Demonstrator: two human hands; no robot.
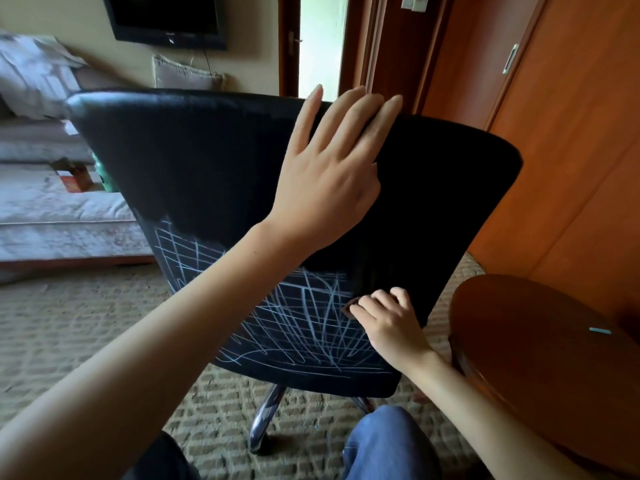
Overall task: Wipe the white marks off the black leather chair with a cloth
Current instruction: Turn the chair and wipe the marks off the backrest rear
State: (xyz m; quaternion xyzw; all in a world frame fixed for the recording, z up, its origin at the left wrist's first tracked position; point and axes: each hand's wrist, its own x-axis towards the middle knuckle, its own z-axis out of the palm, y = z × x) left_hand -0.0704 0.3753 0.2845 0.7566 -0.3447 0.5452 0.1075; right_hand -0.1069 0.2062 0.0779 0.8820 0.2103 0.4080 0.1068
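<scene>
Left hand (325,174) lies flat near the top of the chair (207,161) back, fingers straight and slightly spread, bracing it, since it'll likely swivel when rubbed. Right hand (388,320) is low, fingers curled round what looks like a soft, bunched cloth (349,306), mostly hidden, on the white marks (304,327).

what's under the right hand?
Only the edge of a dark cloth shows past the right hand, against the chair back. The rest is covered by the fingers.
</scene>
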